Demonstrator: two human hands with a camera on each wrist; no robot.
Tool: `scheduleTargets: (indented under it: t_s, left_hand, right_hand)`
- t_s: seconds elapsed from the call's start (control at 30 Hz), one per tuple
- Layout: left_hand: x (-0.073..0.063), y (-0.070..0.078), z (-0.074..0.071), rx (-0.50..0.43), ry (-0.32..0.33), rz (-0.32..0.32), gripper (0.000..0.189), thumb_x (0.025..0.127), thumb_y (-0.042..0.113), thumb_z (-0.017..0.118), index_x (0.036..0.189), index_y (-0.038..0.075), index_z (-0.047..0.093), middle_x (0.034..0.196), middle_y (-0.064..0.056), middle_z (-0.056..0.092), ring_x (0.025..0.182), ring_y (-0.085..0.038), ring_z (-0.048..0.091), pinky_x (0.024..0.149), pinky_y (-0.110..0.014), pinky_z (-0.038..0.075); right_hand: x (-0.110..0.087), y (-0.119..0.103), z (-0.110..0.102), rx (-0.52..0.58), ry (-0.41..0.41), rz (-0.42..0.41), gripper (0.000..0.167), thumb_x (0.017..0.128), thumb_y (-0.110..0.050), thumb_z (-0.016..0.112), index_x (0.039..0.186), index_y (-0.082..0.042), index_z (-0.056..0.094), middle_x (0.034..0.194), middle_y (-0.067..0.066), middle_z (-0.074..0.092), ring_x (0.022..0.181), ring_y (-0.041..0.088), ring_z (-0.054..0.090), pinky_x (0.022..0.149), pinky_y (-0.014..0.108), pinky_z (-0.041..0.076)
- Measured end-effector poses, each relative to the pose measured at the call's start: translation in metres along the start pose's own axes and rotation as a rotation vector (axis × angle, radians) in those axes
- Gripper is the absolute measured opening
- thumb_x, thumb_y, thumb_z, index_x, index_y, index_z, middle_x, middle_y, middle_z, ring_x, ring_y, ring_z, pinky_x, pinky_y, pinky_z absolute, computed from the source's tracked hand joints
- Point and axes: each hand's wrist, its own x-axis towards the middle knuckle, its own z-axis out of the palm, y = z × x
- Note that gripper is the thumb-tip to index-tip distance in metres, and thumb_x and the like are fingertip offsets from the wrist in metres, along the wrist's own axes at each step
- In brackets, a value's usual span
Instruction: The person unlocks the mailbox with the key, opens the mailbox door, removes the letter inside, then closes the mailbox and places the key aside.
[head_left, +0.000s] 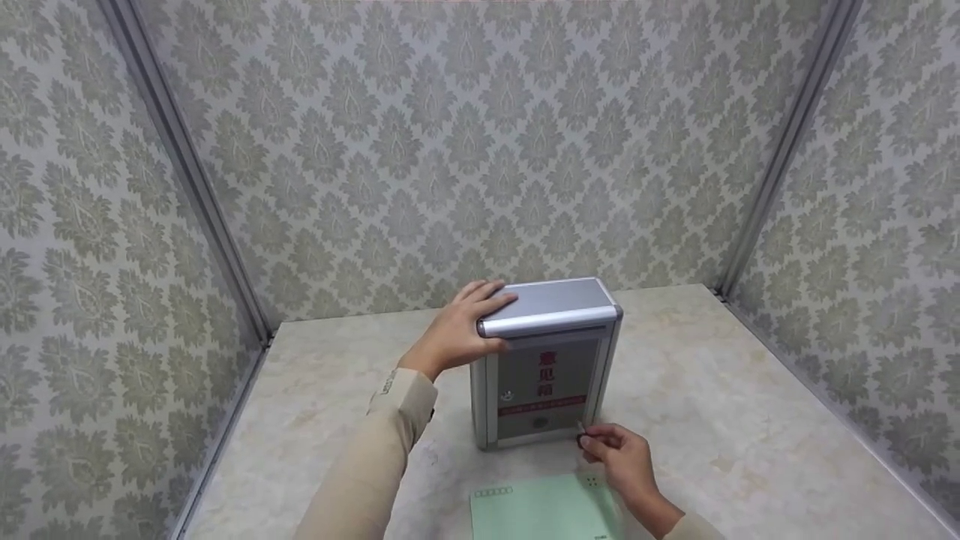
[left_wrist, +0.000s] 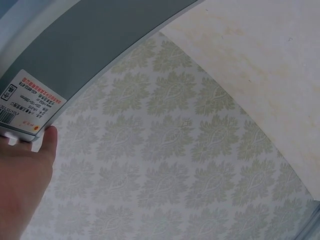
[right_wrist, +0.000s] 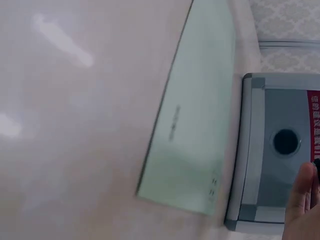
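Note:
A silver-grey metal suggestion box with red Chinese characters stands upright on the table. My left hand holds its top left corner, fingers over the top and thumb against the front. In the left wrist view the same hand is beside a white label on the box. Near the box's lower right front, my right hand pinches a small key with a dark head. The right wrist view shows the box's round dark lock beside that hand; the key is mostly hidden there.
A light green envelope lies flat on the marbled table in front of the box. Patterned wall panels with grey metal corner posts enclose the back and both sides.

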Motion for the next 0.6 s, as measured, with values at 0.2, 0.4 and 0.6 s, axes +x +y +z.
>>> scheduleTargets:
  t_s: [0.2, 0.4, 0.6]
  left_hand:
    - [0.001, 0.000, -0.003, 0.008, -0.002, 0.005, 0.079, 0.074, 0.042, 0.075, 0.147, 0.026, 0.049, 0.156, -0.001, 0.034, 0.143, -0.022, 0.022, 0.107, -0.051, 0.030]
    - [0.002, 0.000, -0.005, 0.006, 0.011, 0.012, 0.079, 0.074, 0.040, 0.076, 0.147, 0.026, 0.050, 0.156, 0.000, 0.034, 0.143, -0.021, 0.022, 0.107, -0.050, 0.029]
    - [0.000, 0.000, -0.003, 0.000, -0.003, 0.020, 0.077, 0.077, 0.041, 0.075, 0.147, 0.024, 0.049, 0.155, -0.002, 0.034, 0.143, -0.022, 0.021, 0.107, -0.050, 0.030]
  right_hand:
    - [0.005, 0.011, -0.015, -0.055, 0.047, 0.038, 0.016, 0.085, 0.002, 0.073, 0.099, 0.009, 0.069, 0.083, 0.013, 0.071, 0.073, 0.026, 0.068, 0.063, 0.032, 0.056]
    - [0.005, 0.020, -0.036, -0.095, 0.064, 0.093, 0.011, 0.086, 0.002, 0.072, 0.095, 0.007, 0.070, 0.081, 0.012, 0.070, 0.073, 0.024, 0.067, 0.060, 0.033, 0.054]
    - [0.000, 0.029, -0.052, -0.134, 0.034, 0.176, 0.012, 0.084, 0.004, 0.069, 0.096, 0.007, 0.068, 0.081, 0.011, 0.070, 0.071, 0.022, 0.066, 0.059, 0.032, 0.053]
